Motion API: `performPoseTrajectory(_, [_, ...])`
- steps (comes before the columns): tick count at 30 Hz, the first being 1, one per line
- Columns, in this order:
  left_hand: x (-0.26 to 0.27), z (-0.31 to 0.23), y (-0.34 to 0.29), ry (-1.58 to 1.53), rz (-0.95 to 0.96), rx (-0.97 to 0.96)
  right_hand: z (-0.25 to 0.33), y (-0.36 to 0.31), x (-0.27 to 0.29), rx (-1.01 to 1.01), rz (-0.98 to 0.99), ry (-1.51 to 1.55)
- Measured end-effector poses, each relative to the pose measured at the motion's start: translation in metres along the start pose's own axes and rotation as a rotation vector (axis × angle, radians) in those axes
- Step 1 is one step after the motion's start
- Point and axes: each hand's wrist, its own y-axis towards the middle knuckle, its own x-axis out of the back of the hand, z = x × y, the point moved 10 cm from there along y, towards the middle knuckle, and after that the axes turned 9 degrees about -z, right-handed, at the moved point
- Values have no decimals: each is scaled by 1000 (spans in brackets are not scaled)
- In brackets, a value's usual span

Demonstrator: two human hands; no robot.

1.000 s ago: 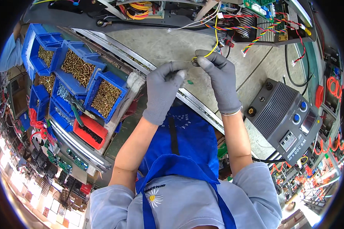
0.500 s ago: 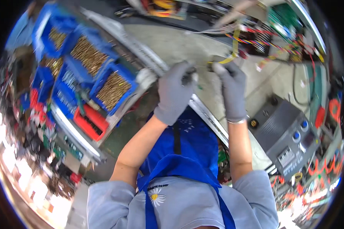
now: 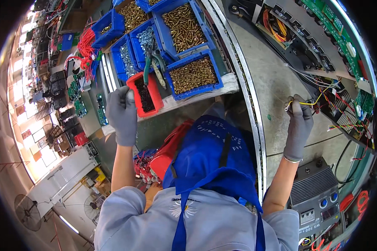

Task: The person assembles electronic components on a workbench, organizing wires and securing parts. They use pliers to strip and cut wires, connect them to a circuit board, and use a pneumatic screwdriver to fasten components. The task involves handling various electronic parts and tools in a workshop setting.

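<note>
Workbench (image 3: 276,83): six blue bins (image 3: 192,75), one red bin (image 3: 144,98), two gloved hands (image 3: 122,113).

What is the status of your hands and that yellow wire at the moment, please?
Left hand at the red bin rim, grip unclear. Right hand pinching the yellow wire end. Pliers lying across the blue bins; nothing blocking.

The left hand (image 3: 122,113), earlier beside the right hand (image 3: 299,125) at the yellow wire (image 3: 312,102), now reaches away to the red bin (image 3: 144,98) at the shelf's front edge.
</note>
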Motion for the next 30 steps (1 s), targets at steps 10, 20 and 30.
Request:
performPoseTrajectory(10, [-46, -66, -3, -174, 203, -164, 1, 8, -17, 6, 70, -51])
performPoseTrajectory(20, [-164, -98, -20, 43, 644, -432, 6, -2, -22, -12, 53, 1])
performPoseTrajectory(30, [-126, -118, -11, -256, 499, -143, 0, -1, 3, -19, 36, -79])
